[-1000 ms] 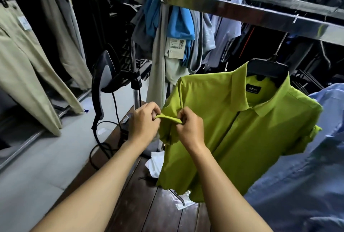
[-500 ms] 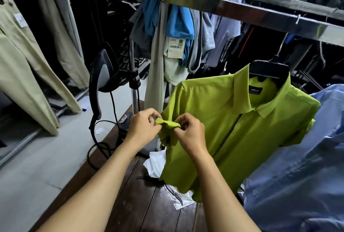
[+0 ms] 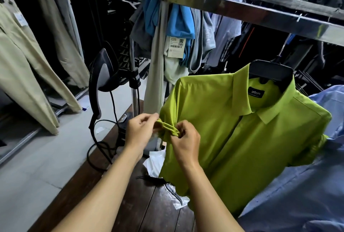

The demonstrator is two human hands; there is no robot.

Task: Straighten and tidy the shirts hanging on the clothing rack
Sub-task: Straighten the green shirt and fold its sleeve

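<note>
A lime-green short-sleeved shirt (image 3: 242,138) hangs on a black plastic hanger (image 3: 270,71) from the square polished-metal rail (image 3: 260,14) that crosses the top of the view from 12 o'clock towards 2 o'clock. The shirt fills the middle right of the view. A black woven label (image 3: 256,92) inside its collar reads "antoni" in white; a smaller line beneath is too small to read. At the shirt's 9 o'clock edge both hands work on its rolled sleeve cuff (image 3: 168,128). The left hand (image 3: 141,131) has its fingers curled and pinches the cuff's outer end. The right hand (image 3: 186,142), also curled, grips the inner end just beside it. At 12 o'clock a heap of blue and grey garments (image 3: 167,8) is draped over the rail's end. From it dangles a white paper tag (image 3: 176,46) with a barcode and a QR code, its print illegible. A black steamer head (image 3: 104,71) hangs on a pole at 10 o'clock. A pale blue shirt (image 3: 297,185) lies against the green one at 4 o'clock. Beige trousers (image 3: 28,64) hang at 9 o'clock.
</note>
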